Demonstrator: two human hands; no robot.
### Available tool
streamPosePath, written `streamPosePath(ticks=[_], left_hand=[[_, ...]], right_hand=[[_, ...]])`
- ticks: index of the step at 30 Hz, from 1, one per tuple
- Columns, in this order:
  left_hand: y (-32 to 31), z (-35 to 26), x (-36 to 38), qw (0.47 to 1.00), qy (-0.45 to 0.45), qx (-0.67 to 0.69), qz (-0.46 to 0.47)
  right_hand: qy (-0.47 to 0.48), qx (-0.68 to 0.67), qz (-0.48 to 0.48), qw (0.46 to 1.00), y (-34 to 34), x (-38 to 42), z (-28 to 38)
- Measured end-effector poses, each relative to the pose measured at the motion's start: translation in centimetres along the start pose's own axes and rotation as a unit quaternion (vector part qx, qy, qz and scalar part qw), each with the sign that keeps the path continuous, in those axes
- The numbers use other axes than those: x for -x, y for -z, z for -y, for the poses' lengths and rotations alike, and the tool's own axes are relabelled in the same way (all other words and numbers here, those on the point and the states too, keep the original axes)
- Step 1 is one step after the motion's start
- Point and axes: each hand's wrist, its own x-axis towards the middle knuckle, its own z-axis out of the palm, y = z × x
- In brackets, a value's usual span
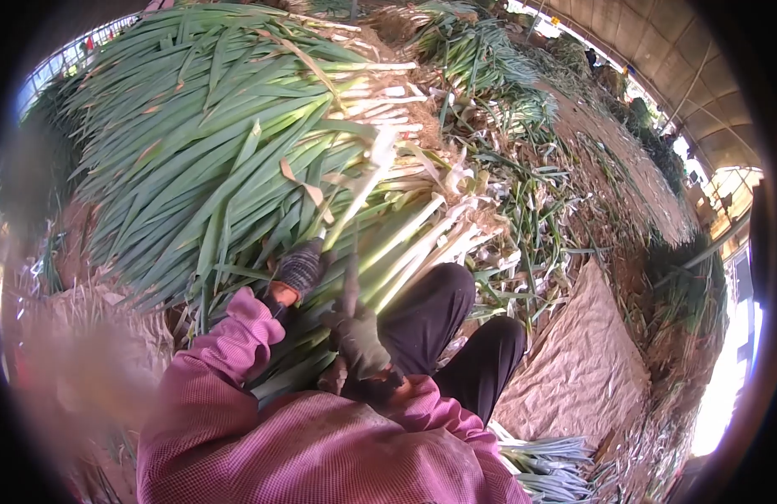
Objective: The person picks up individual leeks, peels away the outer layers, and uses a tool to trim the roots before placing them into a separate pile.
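A wide heap of long green onions lies before me, leaves to the left and white, rooted ends to the right. My left hand, in a dark knit glove, is closed around one green onion, whose pale stem points up and away, its root end blurred. Beside it, nearer my knees, my right hand wears a grey-green glove. Its fingers are wrapped round what looks like a knife, the narrow grey blade pointing away from me. More green onions lie under both hands.
Trimmed leaves and peelings litter the ground to the right. A brown cloth sheet is spread by my knees, with a bundle of green onions near its lower edge. Another onion pile stands farther back, under a curved roof.
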Motion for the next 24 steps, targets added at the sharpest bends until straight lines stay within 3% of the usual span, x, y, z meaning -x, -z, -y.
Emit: streamPosePath(ticks=[3, 6, 10, 11, 14, 15, 21, 24], left_hand=[[-2.2, -1.3, -0.7, 0.999, -0.026, -0.035, 0.008], [-5.4, 1.0, 0.3, 0.986, -0.136, -0.091, 0.016], [-1.8, -1.7, 4.2, 0.991, -0.082, -0.108, -0.001], [0.4, -3.0, 4.8, 0.99, -0.013, -0.105, 0.099], [-0.9, 0.7, 7.5, 0.97, -0.094, -0.218, 0.053], [-1.1, 1.7, 7.7, 0.973, -0.113, -0.193, 0.057], [0.9, 1.0, 7.4, 0.97, -0.089, -0.163, 0.156], [1.0, 1.0, 6.5, 0.963, -0.051, -0.168, 0.202]], right_hand=[[0.061, -0.009, -0.039, 0.997, 1.1, -0.8, 0.3], [0.047, -0.009, -0.056, 0.997, 1.9, -1.4, 0.6], [0.053, -0.076, -0.081, 0.992, 3.4, -3.3, 0.0], [0.049, -0.073, -0.081, 0.993, 3.9, -3.6, 0.4], [0.041, -0.066, -0.065, 0.995, 4.7, -4.2, 0.4], [0.036, -0.038, -0.052, 0.997, 4.8, -4.0, 1.1], [-0.035, -0.071, 0.006, 0.997, 5.2, -4.8, 1.1], [-0.014, -0.014, 0.002, 1.0, 4.9, -5.7, 2.1]])
